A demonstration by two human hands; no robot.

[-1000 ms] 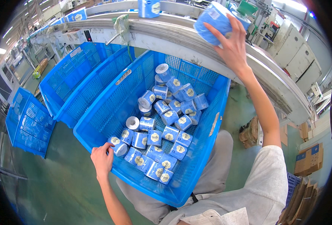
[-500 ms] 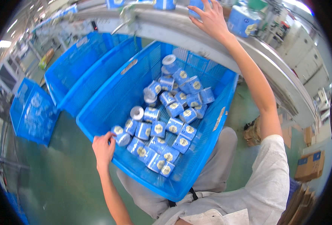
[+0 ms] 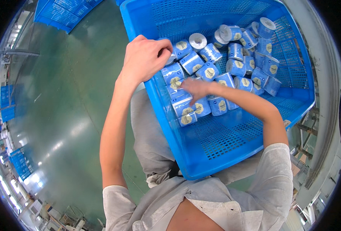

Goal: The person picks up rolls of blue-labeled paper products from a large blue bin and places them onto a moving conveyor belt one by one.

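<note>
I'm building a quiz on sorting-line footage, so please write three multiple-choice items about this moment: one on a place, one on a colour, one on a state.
1. Where does the left hand rest?
A. on the near rim of the crate
B. on the floor
C. on a cardboard box

2. What colour is the mesh crate?
A. red
B. blue
C. yellow

3. How do the wrapped rolls lie in the crate?
A. stacked in neat upright rows
B. in a loose jumble on its bottom
C. sealed together in one big bag

Answers:
1. A, the fingers curl over the crate's edge next to the nearest rolls.
2. B, its walls and bottom are bright blue all over.
3. B, the rolls point in every direction, some on end and some on their sides, while the right hand reaches down among them.
</note>
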